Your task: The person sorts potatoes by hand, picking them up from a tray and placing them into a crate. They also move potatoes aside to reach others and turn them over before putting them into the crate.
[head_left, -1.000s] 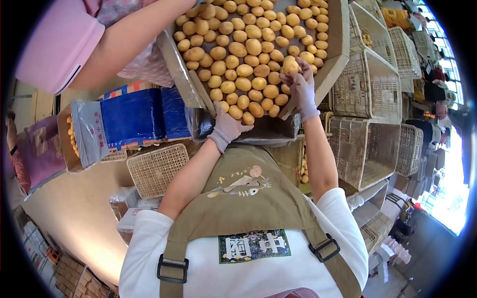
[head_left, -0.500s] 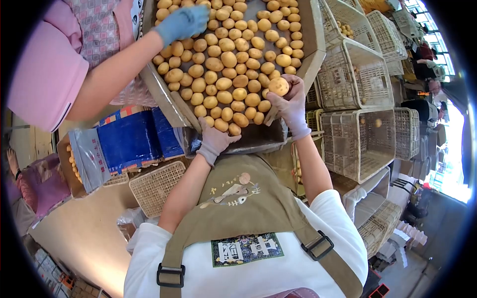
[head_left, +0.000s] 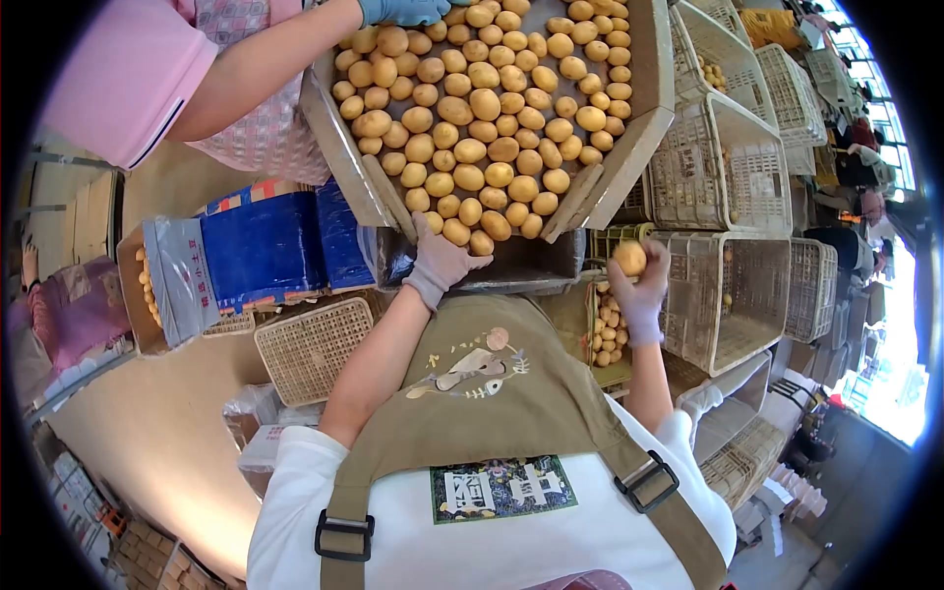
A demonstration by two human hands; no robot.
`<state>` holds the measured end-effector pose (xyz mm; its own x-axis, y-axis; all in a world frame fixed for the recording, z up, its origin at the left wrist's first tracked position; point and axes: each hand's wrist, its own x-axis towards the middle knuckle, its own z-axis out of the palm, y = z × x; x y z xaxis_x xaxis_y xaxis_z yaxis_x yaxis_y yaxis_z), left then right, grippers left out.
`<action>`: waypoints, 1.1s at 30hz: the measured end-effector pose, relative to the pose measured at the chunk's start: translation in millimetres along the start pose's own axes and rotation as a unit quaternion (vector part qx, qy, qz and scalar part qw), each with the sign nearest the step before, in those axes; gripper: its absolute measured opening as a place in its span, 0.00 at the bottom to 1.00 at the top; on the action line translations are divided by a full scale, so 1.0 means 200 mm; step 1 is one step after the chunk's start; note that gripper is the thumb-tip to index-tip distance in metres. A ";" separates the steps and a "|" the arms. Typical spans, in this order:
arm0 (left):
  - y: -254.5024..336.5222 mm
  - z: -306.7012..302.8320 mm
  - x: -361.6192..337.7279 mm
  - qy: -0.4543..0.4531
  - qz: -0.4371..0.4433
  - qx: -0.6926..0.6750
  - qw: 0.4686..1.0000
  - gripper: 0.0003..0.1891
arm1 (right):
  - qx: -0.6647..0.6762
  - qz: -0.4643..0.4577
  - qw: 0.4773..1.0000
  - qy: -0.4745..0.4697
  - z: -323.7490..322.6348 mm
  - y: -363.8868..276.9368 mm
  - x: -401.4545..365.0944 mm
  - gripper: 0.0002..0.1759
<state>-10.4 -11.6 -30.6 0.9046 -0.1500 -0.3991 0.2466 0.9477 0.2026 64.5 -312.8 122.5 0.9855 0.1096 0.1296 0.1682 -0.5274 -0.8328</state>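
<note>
In a grey glove, my right hand (head_left: pixel 644 295) grips a small yellow potato (head_left: pixel 629 259), right of the sorting tray (head_left: pixel 634 157). Just below that hand, a crate holds several potatoes (head_left: pixel 608 339). My left hand (head_left: pixel 442 264), gloved too, rests at the tray's near mouth with thumb and fingers apart. Its fingertips are beside the lowest loose potatoes (head_left: pixel 456 232) and grip none that I can see. Many more potatoes (head_left: pixel 484 103) cover the tray. A dark-lined box (head_left: pixel 536 267) sits directly under the mouth.
A co-worker's blue-gloved hand (head_left: pixel 405 10) reaches over the tray's far left. Plastic crates (head_left: pixel 723 295) stand in stacks on the right. To the left are a carton with a blue cover (head_left: pixel 261 251) and an upturned crate (head_left: pixel 313 351).
My right hand has carried the potato from above the tray's right corner out to the right, over the crate. My left hand stays at the mouth. The co-worker's hand has shifted toward the frame's top.
</note>
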 end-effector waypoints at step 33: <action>-0.01 0.12 -0.01 0.224 0.015 -0.112 0.968 0.47 | -0.416 -0.230 0.841 -0.258 0.67 -0.15 0.43 0.22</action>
<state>-4.5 -20.0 -9.0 0.6564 -0.0312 -0.7538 0.0956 0.9945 0.0420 141.3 -175.2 87.2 0.7066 0.7013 -0.0949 0.6985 -0.7126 -0.0650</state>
